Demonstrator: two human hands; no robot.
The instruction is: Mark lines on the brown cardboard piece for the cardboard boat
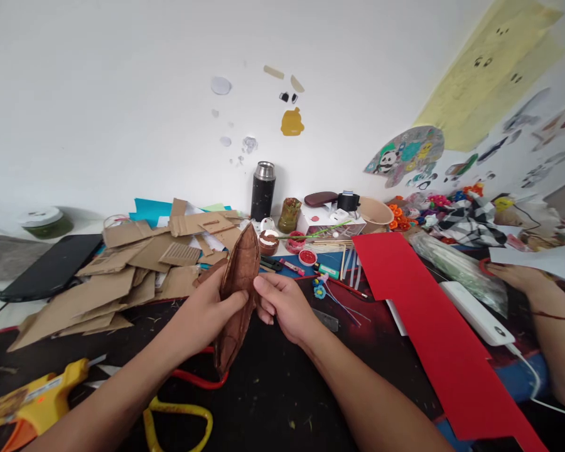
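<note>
A brown, boat-shaped craft piece [238, 292], pointed at both ends and hollow-looking along its length, is held upright above the dark table. My left hand [211, 307] grips its middle, thumb over the front and fingers hidden behind. At its right edge my right hand [282, 304] pinches with thumb and curled fingers; whether anything small is between them is hidden. Under my left wrist and the piece lie a red handle loop [200, 378] and a yellow handle loop [179, 411]. A yellow glue gun [51, 395] rests at the lower left.
Cut cardboard [108, 276] is piled at left beside a black phone-like device [51, 267]. A black flask [263, 194] and small paint pots [307, 257] stand behind. Red card [433, 333] and a white power strip [478, 314] lie right. Another person's arm [553, 314] reaches in.
</note>
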